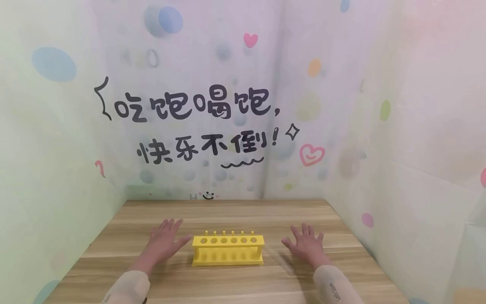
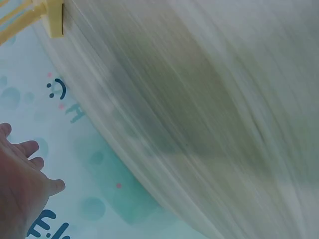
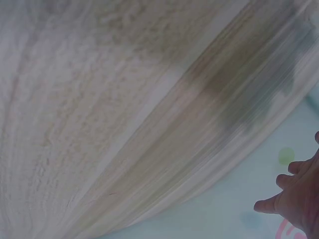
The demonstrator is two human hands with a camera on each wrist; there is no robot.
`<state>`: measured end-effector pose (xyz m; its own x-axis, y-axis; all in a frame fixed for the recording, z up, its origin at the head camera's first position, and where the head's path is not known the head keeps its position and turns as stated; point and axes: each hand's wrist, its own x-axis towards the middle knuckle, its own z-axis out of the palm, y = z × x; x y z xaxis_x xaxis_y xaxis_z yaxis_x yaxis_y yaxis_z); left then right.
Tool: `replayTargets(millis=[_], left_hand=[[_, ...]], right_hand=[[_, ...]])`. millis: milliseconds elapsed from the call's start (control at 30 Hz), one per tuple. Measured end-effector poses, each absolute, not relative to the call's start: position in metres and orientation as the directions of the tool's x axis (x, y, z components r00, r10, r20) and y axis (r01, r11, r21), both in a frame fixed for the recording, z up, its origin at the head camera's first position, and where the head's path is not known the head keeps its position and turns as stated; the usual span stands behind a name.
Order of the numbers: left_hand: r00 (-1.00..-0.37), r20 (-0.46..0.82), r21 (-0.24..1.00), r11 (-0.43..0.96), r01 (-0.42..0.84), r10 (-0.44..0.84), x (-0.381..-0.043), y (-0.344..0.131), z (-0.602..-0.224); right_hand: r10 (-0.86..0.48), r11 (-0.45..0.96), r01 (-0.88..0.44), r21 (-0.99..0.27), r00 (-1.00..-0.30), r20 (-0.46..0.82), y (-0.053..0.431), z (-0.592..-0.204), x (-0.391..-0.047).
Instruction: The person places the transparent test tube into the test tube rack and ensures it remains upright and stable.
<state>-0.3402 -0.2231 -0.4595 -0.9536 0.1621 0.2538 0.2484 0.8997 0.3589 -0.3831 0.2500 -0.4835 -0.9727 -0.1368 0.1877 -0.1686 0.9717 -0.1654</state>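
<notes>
A yellow test tube rack (image 1: 228, 261) stands upright on the wooden table, with a row of round holes along its top and short pegs behind them. To its right lies a clear, thin tube (image 1: 280, 261), slanted and faint against the wood. My left hand (image 1: 163, 242) is left of the rack, fingers spread and thumb pointing toward the rack's end. On the other side, my right hand (image 1: 306, 245) has its fingers spread too, beyond the clear tube. Neither hand holds anything. Part of the rack (image 2: 54, 19) shows at the top corner of the left wrist view.
The wooden table (image 1: 228, 213) runs back to a patterned curtain wall (image 1: 212, 63) with dark lettering, hearts and dots. Similar patterned sheets close in the left and right sides. A pale, translucent object (image 1: 468, 261) stands at the far right edge of the head view.
</notes>
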Motion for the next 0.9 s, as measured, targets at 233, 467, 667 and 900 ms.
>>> replayTargets(millis=[233,467,667,900], left_hand=[[-0.94,0.285,0.405,0.866,0.294,0.186,-0.34,-0.217,-0.461],[-0.929,0.298,0.444,0.83,0.339,0.22,-0.341,-0.212,-0.462],[-0.919,0.305,0.447,0.815,0.369,0.249,-0.339,-0.206,-0.461],[-0.913,0.32,0.474,0.791,0.386,0.253,-0.339,-0.201,-0.465]], right_hand=[[-0.129,0.971,-0.166,-0.174,-0.969,0.21,0.25,-0.487,-0.385],[-0.131,0.971,-0.17,-0.167,-0.966,0.223,0.25,-0.486,-0.384],[-0.127,0.97,-0.167,-0.176,-0.968,0.218,0.248,-0.485,-0.384],[-0.122,0.965,-0.169,-0.201,-0.966,0.226,0.246,-0.485,-0.385]])
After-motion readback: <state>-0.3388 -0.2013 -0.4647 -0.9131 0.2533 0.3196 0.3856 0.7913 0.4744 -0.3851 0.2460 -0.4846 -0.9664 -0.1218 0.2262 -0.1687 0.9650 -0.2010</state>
